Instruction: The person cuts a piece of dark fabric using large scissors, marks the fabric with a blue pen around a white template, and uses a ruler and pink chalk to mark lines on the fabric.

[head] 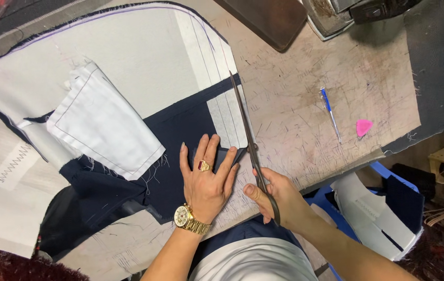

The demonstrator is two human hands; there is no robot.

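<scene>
My left hand point(207, 179), with a red-stone ring and a gold wristwatch, lies flat with fingers spread on dark navy cloth point(180, 130). My right hand point(274, 195) grips the handles of long tailor's scissors point(244, 117). Their blades run up along the right edge of a white interlining panel point(144, 57) laid on the navy cloth. A white pocket piece point(102, 122) with stitched edges lies to the left of my left hand.
A worn, scratched worktable point(326, 67) carries a blue pen point(330, 112) and a pink tailor's chalk point(363, 126) at the right. A dark brown slab point(266, 18) and a metal iron point(347, 13) sit at the far edge. More cut fabric pieces point(378, 213) rest below the table's right side.
</scene>
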